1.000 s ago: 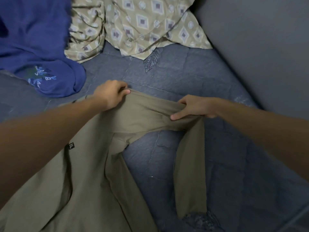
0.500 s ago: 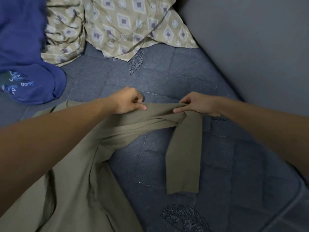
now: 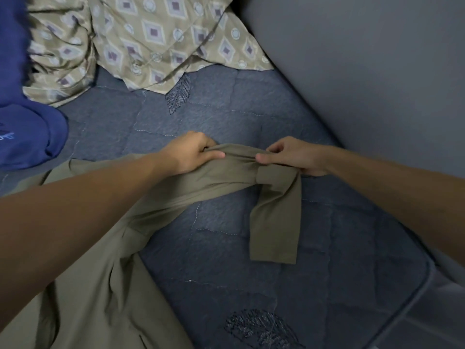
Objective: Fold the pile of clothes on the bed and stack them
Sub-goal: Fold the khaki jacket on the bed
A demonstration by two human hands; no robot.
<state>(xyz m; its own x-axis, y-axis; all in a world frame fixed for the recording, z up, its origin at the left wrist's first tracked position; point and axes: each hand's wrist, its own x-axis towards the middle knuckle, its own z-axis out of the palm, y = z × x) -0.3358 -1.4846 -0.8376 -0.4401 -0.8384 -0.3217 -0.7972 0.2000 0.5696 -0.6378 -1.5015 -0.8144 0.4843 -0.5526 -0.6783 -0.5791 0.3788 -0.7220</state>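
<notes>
Both hands [image 3: 193, 153] [image 3: 292, 156] on khaki garment [image 3: 236, 172]

Bed covered by blue-grey quilted bedspread [image 3: 251, 248], stitched seams in a grid, dark embroidered leaf motifs near and far. Plain grey wall [image 3: 364, 59] runs along right side, touching the bed edge. Piped mattress corner [image 3: 425, 278] at near right. Dim, even light, soft shadows.
</notes>
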